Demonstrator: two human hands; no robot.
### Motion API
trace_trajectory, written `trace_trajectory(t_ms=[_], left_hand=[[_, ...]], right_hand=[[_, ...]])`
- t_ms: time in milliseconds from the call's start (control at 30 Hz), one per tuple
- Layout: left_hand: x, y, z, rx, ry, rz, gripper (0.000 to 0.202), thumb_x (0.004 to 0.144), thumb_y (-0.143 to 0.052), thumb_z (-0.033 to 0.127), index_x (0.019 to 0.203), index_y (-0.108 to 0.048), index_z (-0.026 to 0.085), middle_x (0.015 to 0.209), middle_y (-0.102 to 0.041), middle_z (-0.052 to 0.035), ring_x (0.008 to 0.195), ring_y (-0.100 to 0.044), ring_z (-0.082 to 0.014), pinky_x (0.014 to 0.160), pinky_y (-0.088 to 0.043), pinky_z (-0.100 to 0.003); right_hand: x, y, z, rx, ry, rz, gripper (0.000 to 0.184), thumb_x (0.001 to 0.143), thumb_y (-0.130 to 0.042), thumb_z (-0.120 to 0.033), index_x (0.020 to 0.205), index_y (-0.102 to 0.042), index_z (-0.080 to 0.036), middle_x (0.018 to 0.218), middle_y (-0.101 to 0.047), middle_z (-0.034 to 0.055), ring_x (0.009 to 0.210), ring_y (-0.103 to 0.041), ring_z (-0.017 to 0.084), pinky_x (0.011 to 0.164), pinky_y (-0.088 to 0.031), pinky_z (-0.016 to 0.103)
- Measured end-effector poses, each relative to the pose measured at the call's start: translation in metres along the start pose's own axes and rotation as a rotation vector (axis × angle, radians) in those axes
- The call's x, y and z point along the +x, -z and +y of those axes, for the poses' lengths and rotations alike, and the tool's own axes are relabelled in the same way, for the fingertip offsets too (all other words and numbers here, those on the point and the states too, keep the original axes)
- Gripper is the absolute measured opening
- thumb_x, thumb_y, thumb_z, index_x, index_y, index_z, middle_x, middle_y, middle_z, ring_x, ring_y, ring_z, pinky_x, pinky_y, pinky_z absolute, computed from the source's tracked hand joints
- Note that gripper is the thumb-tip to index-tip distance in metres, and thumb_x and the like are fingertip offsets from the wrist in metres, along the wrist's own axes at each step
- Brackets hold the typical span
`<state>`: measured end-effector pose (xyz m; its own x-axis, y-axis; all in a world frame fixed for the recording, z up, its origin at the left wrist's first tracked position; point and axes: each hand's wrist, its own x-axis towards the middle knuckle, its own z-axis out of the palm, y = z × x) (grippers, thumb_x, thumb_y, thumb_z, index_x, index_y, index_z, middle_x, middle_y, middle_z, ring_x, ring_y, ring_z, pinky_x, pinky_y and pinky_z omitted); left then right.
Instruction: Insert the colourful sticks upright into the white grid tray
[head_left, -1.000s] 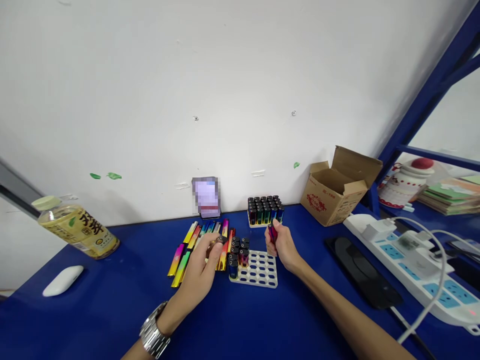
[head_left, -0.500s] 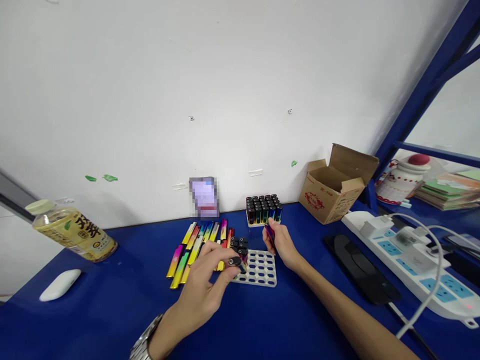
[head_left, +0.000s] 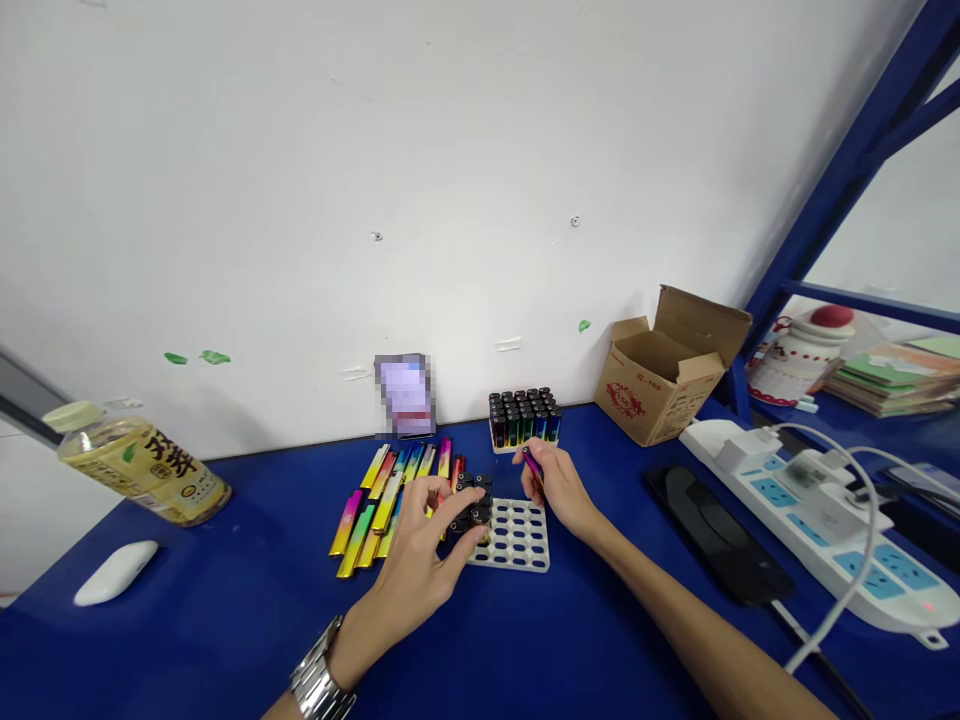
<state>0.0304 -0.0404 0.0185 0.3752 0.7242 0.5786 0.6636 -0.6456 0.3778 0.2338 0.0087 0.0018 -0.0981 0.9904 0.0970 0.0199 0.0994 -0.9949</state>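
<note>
Blue tabletop (head_left: pixel 525 640) set against a white wall (head_left: pixel 450 150). Near the middle lies a white tray (head_left: pixel 517 540) with rows of round holes; a small group of black-capped lighters (head_left: pixel 474 497) stands in its left end.

Left hand (head_left: pixel 420 570), with a metal watch (head_left: pixel 319 685) on the wrist, is at the tray's left end. Its thumb and forefinger are closed on the cap of a lighter (head_left: pixel 463 522) at the near edge of that group; the other fingers are loosely curled.

Right hand (head_left: pixel 559 490) is at the tray's far edge. Its thumb and fingertips pinch a purple-red lighter (head_left: pixel 531 463), held tilted above the tray and clear of the holes.

Left of the tray, loose lighters in yellow, pink and green (head_left: pixel 382 500) lie flat side by side. Behind it, a second tray of upright lighters (head_left: pixel 523 418) stands full near the wall.

Also present: an open cardboard box (head_left: pixel 667 370) to the right, a black phone (head_left: pixel 716 535) lying flat, a white power strip (head_left: pixel 817 520) with plugs in it, a bottle of yellow drink (head_left: pixel 142 465) lying on its side at far left, and a white mouse (head_left: pixel 115 573) near it.
</note>
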Motion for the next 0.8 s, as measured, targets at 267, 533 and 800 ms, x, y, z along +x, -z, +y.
trace_trajectory(t_ms=[267, 533, 800], left_hand=[[-0.001, 0.004, -0.003, -0.046, -0.094, 0.031, 0.021, 0.087, -0.056, 0.021, 0.106, -0.064, 0.025, 0.095, -0.05, -0.0054, 0.092, -0.052, -0.0183, 0.079, -0.048, -0.034], [-0.001, -0.003, 0.004, -0.232, -0.002, 0.013, 0.016, 0.088, -0.056, 0.019, 0.1, -0.065, 0.025, 0.091, -0.051, -0.0031, 0.087, -0.054, -0.0147, 0.076, -0.048, -0.028], [-0.002, 0.001, -0.005, -0.113, -0.054, 0.084, 0.021, 0.086, -0.057, 0.019, 0.101, -0.069, 0.026, 0.096, -0.053, -0.0049, 0.094, -0.054, -0.0178, 0.081, -0.047, -0.033]], right_hand=[[-0.008, 0.008, -0.019, -0.367, 0.418, -0.027, 0.041, 0.092, -0.042, -0.051, 0.085, -0.065, -0.018, 0.079, -0.064, 0.0065, 0.078, -0.056, 0.019, 0.073, -0.044, 0.032], [-0.023, 0.01, -0.026, -0.062, 0.154, -0.355, 0.038, 0.079, -0.059, -0.052, 0.071, -0.064, -0.015, 0.047, -0.054, -0.0005, 0.034, -0.053, 0.014, 0.034, -0.037, 0.022], [-0.029, -0.005, -0.017, -0.341, 0.341, -0.396, 0.027, 0.088, -0.05, -0.036, 0.074, -0.063, -0.017, 0.056, -0.066, 0.0048, 0.049, -0.063, 0.017, 0.044, -0.041, 0.023]])
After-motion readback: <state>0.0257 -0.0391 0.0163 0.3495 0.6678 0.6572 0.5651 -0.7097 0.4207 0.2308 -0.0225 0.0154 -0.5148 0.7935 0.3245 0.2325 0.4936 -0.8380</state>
